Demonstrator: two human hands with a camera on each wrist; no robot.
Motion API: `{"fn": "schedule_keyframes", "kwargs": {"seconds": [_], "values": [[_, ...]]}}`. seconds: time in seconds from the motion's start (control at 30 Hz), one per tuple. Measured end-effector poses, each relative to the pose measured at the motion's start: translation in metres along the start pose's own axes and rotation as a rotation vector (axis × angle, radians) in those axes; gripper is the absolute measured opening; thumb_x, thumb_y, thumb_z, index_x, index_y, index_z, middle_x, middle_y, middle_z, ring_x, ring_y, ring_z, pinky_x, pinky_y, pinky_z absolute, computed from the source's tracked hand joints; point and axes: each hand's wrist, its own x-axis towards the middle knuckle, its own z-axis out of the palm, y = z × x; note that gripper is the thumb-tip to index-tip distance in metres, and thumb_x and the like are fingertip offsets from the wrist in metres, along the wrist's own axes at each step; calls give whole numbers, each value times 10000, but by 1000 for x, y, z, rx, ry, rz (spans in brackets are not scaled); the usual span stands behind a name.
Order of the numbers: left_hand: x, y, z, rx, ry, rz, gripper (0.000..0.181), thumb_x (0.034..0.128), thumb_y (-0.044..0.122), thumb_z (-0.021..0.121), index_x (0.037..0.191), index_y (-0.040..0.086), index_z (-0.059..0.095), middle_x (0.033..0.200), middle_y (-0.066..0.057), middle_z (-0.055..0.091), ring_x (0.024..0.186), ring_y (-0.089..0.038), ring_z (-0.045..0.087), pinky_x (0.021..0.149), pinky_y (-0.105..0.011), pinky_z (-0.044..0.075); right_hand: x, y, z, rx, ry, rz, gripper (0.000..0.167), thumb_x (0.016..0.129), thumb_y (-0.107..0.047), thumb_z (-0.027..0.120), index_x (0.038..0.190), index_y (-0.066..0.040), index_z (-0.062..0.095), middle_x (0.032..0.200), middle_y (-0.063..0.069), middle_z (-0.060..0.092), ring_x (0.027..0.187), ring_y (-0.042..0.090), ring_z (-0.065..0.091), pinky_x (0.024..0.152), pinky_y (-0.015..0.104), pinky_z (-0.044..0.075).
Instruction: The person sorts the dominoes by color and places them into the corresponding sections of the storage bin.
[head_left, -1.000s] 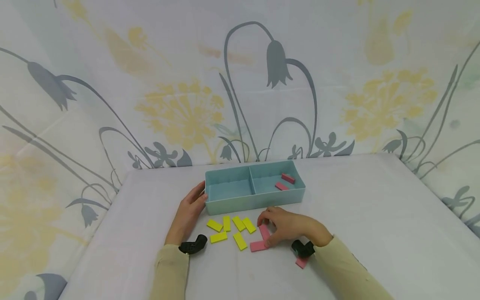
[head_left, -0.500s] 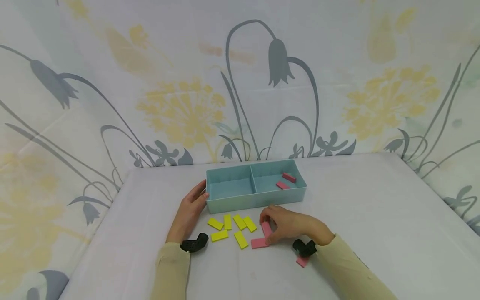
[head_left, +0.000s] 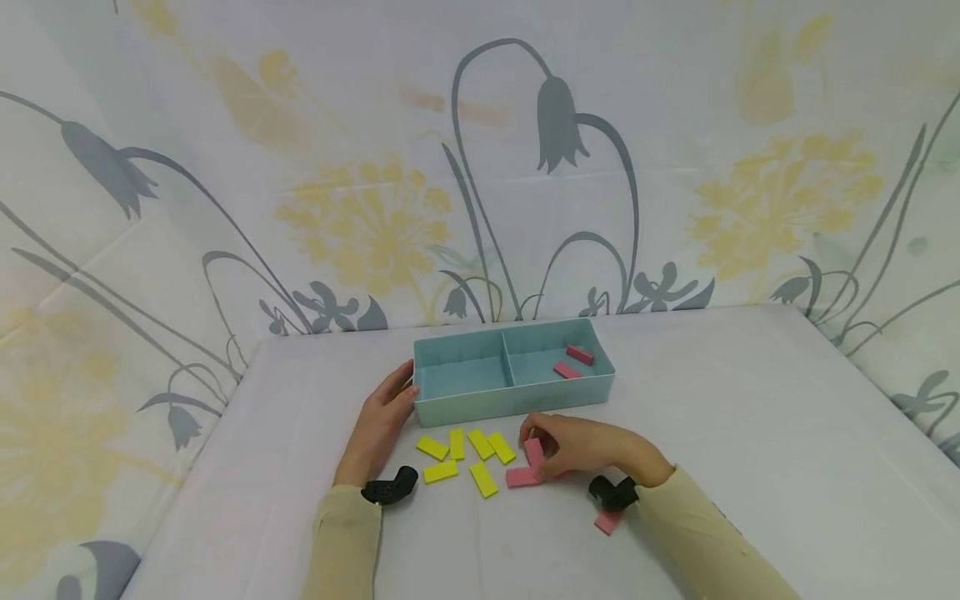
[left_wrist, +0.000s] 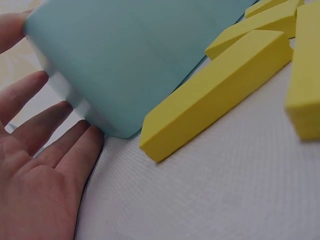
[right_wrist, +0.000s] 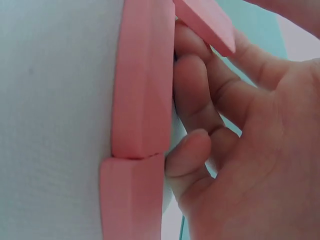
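Observation:
In the head view, my left hand [head_left: 382, 423] rests against the left end of a light blue two-compartment box [head_left: 465, 407], thumb at its front corner. The left wrist view shows those fingers [left_wrist: 37, 134] extended and touching the end wall. My right hand [head_left: 585, 444] pinches a pink block [head_left: 534, 451] just in front of the box. In the right wrist view that pink block [right_wrist: 210, 22] sits tilted between thumb and fingers. Beside the fingers two more pink blocks [right_wrist: 142, 85] lie end to end on the cloth; the hand partly hides them in the head view.
Several yellow blocks [head_left: 483, 480] lie between the hands, in front of the box. A further pink block [head_left: 608, 522] is under the right wrist. The box's right compartment holds two pink blocks [head_left: 580, 355]. A patterned cloth [head_left: 480, 192] hangs behind the white tabletop [head_left: 712, 392].
The right fingers have closed on the upper pink block. The pink block by the thumb has shifted slightly toward the box, and another pink patch shows under the hand. The left hand stays put.

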Motion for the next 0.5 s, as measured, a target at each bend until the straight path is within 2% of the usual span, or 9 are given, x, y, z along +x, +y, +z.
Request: {"fn": "schedule_keyframes", "kwargs": {"seconds": [0.17, 0.5], "values": [[0, 0, 0, 4, 19, -10, 511, 900, 250, 533, 1375, 208, 350, 1417, 15, 307, 1274, -155, 302, 1033, -382, 279, -1, 1, -2, -50, -16, 5, 228, 797, -303, 649, 1009, -289, 566, 779, -69, 519, 744, 95, 491, 646, 267, 424], [-2, 5, 2, 44, 13, -14, 528, 896, 290, 534, 1380, 210, 339, 1422, 35, 292, 1272, -143, 300, 1029, -372, 287, -2, 2, -5, -22, -30, -41, 51, 845, -291, 587, 894, -293, 600, 766, -88, 554, 738, 94, 502, 639, 272, 437]]}}
